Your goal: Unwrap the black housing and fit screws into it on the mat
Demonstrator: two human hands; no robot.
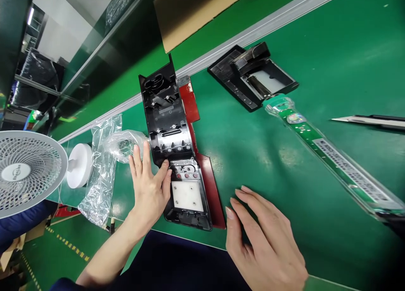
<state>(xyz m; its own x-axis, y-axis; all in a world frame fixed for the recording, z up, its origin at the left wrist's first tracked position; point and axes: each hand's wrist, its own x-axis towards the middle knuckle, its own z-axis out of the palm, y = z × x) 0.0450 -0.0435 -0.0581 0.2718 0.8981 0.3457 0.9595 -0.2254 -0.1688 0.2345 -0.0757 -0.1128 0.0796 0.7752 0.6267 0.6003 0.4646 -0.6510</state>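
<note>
A long black plastic housing [167, 126] lies on the green bench with a dark red panel [207, 181] under its right side. It has a white square pad [187, 196] near its front end. My left hand [148, 185] rests flat against the housing's left edge, thumb touching the black plastic, fingers spread. My right hand [262, 236] hovers over the green mat to the right of the red panel, fingers apart and holding nothing.
A second black housing part [253, 76] lies farther back. A clear tube holding a green circuit strip [329, 154] runs to the right. A knife-like blade [370, 121] lies at far right. Crumpled clear plastic bags [104, 164], a white fan [28, 173] and cardboard [196, 8] are also in view.
</note>
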